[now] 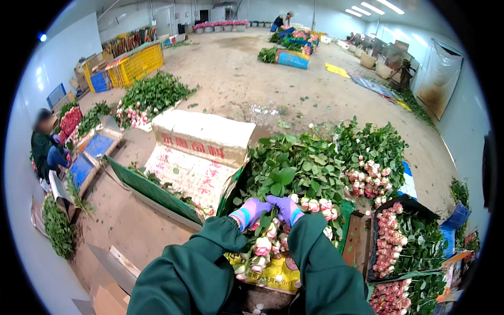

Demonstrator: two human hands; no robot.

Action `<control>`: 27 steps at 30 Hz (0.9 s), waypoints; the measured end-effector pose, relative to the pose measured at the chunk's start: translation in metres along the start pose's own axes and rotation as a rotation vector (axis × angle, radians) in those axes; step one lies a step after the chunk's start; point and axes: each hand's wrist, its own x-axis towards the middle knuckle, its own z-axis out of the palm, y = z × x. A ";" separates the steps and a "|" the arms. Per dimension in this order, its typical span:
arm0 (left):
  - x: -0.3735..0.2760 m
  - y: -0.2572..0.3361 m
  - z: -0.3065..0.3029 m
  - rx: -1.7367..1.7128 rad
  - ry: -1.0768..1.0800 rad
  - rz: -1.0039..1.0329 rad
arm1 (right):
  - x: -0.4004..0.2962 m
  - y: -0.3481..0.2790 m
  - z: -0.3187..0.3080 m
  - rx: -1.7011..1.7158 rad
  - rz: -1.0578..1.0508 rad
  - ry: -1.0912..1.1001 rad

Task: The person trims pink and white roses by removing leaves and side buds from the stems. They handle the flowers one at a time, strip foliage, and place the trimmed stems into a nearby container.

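In purple gloves, my left hand (253, 212) and my right hand (284, 208) meet above a bunch of pink-and-white roses (263, 246). Both have bent fingers at the leafy stems, and the thumbs are close together; the exact grip of each is hidden by leaves and fingers. The rose heads hang towards me over a yellow printed sack (277, 275). Beyond my hands lies a big heap of green rose foliage (299, 161), with more rose heads (315, 205) along its near edge, right of my right hand.
A green-sided bin with a white woven sack (189, 169) stands at left. Black-lined crates hold pink roses (388, 240) at right. One person (47, 145) sits at far left by blue-topped trays (98, 145); another person (281, 21) bends at the back. Yellow crates (136, 65) stand back left.
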 end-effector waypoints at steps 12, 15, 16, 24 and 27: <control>-0.191 0.111 0.097 -0.066 0.230 0.484 | -0.195 -0.046 -0.027 0.073 -0.601 0.006; -0.167 0.118 0.109 -0.047 0.145 0.521 | -0.184 -0.048 -0.048 0.342 -0.457 -0.075; -0.153 0.120 0.111 0.025 0.224 0.514 | -0.173 -0.050 -0.057 0.334 -0.443 -0.072; -0.029 0.073 0.105 -0.100 0.117 0.215 | -0.065 -0.012 -0.124 0.225 -0.183 0.140; -0.010 0.041 0.109 -0.056 -0.061 0.055 | -0.049 -0.004 -0.134 0.574 -0.168 0.180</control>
